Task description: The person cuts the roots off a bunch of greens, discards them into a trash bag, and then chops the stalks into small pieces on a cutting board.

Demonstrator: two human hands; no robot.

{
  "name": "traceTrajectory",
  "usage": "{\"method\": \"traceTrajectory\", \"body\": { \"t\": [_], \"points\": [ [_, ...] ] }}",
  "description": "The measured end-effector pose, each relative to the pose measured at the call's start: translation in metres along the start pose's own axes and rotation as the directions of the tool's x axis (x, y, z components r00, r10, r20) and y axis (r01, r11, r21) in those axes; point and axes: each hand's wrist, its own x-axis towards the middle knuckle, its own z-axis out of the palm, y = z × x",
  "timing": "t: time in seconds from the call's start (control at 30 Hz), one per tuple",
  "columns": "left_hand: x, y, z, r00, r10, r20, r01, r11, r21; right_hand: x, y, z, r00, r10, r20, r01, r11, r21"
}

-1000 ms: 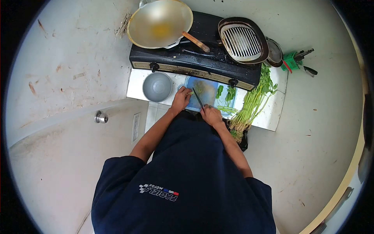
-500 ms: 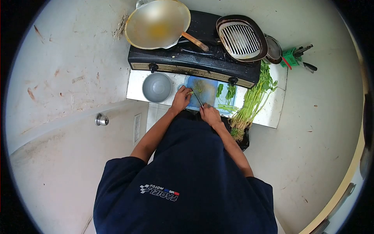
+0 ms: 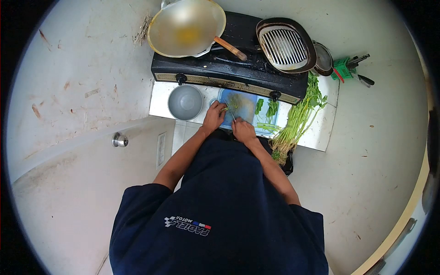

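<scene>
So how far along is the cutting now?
Partly done: green bits lie on the board. In work: the left hand holds stems beside the knife in the right hand. Probably left: the loose leaves and stalks right of the board, perhaps the big bunch too.

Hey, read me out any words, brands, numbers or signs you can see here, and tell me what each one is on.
"FADIELS": on the dark blue T-shirt, upside down in this view; the spelling is my best reading.
"MOTOR": beside it on the same T-shirt, in smaller letters, also upside down.
Small badge on the front of the black stove: too small and blurred to read.
</scene>
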Motion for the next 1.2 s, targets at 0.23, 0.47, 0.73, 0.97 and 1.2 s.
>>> {"method": "traceTrajectory", "body": {
  "t": [0.23,0.47,0.73,0.97,1.2],
  "points": [
    [0.000,-0.007,0.004,1.000,0.002,-0.012,-0.001,1.000,0.027,0.017,0.003,0.009,0.999,-0.039,-0.026,0.039,0.999,-0.023],
    [0.001,-0.002,0.005,0.999,-0.043,-0.015,0.043,0.999,0.025,-0.010,0.013,0.004,1.000,-0.009,-0.002,0.009,0.999,-0.041],
    [-0.002,0.002,0.006,0.996,-0.076,-0.050,0.072,0.995,-0.062,-0.027,0.015,-0.007,0.994,0.032,0.106,-0.029,0.999,-0.024],
    [-0.002,0.004,0.003,0.998,-0.055,-0.033,0.054,0.998,-0.022,-0.022,0.020,0.004,0.999,0.008,0.035,-0.008,1.000,0.001],
    [-0.004,0.002,0.008,0.997,-0.029,-0.071,0.025,0.998,-0.049,-0.013,0.023,0.004,0.997,0.004,0.076,-0.004,1.000,-0.003]
  ]
}}
